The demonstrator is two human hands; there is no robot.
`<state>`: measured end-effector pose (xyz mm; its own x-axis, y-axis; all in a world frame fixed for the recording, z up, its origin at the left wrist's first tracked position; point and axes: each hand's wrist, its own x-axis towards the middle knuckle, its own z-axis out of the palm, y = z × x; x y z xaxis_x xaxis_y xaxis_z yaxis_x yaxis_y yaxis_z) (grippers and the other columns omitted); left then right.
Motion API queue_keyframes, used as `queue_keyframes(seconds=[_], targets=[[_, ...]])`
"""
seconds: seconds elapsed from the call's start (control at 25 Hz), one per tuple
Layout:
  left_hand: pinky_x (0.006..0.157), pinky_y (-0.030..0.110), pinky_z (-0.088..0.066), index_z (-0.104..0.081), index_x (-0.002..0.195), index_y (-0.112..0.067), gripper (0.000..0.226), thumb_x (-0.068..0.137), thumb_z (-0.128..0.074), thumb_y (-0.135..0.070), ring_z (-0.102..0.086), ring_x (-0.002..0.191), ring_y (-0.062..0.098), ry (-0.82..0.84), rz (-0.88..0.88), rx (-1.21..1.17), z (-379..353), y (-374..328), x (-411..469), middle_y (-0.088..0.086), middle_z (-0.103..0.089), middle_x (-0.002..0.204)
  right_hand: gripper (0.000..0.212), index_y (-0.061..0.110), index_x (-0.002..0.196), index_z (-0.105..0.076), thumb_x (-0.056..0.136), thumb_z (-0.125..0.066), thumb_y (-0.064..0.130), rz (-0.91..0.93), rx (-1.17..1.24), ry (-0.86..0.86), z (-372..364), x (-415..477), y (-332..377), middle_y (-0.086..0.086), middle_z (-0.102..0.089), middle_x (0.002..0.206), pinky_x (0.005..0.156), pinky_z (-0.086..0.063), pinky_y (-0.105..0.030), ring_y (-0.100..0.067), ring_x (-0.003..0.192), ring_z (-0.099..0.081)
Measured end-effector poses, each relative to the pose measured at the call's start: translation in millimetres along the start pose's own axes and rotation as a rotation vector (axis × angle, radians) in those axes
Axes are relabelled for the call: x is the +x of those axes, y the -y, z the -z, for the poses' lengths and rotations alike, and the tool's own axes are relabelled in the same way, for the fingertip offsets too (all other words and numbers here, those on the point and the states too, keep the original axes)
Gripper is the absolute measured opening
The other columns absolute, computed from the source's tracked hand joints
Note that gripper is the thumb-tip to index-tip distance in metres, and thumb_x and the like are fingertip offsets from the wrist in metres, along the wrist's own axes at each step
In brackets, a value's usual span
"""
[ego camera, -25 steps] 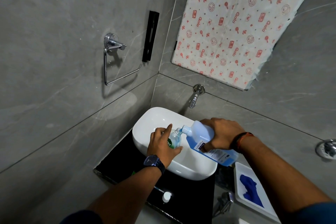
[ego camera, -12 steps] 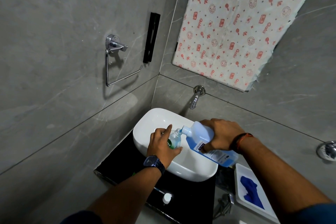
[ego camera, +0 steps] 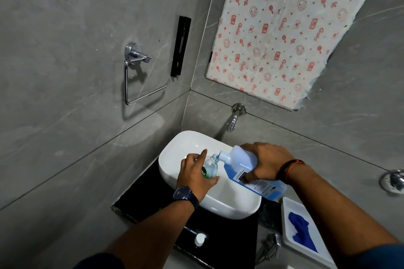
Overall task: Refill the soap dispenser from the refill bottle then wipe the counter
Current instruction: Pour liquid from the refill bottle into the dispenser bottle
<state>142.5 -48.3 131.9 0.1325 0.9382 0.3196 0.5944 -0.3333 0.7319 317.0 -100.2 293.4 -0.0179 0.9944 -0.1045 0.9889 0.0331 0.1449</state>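
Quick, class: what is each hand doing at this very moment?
Left hand: closed around the soap dispenser, over the sink.
Right hand: closed on the tilted refill bottle, spout at the dispenser's mouth.

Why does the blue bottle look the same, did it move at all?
No. The refill bottle stays tilted over the white sink, spout at the dispenser.

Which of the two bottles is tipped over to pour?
The large blue refill bottle in the right hand; the small clear dispenser bottle stands roughly upright in the left hand.
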Motion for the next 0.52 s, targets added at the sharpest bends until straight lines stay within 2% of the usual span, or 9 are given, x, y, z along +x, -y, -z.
queue_keyframes(seconds=[0.52], targets=[[0.089, 0.031, -0.045, -0.033, 0.139, -0.032, 0.095, 0.058, -0.079, -0.053, -0.04, 0.111, 0.018, 0.006, 0.011, 0.014, -4.8, -0.1, -0.9, -0.002, -0.043, 0.123, 0.092, 0.04, 0.13, -0.041, 0.049, -0.067, 0.075, 0.006, 0.012, 0.009, -0.8, -2.4, -2.2, 0.003, -0.062, 0.112, 0.069, -0.042, -0.029, -0.019, 0.093, -0.059]])
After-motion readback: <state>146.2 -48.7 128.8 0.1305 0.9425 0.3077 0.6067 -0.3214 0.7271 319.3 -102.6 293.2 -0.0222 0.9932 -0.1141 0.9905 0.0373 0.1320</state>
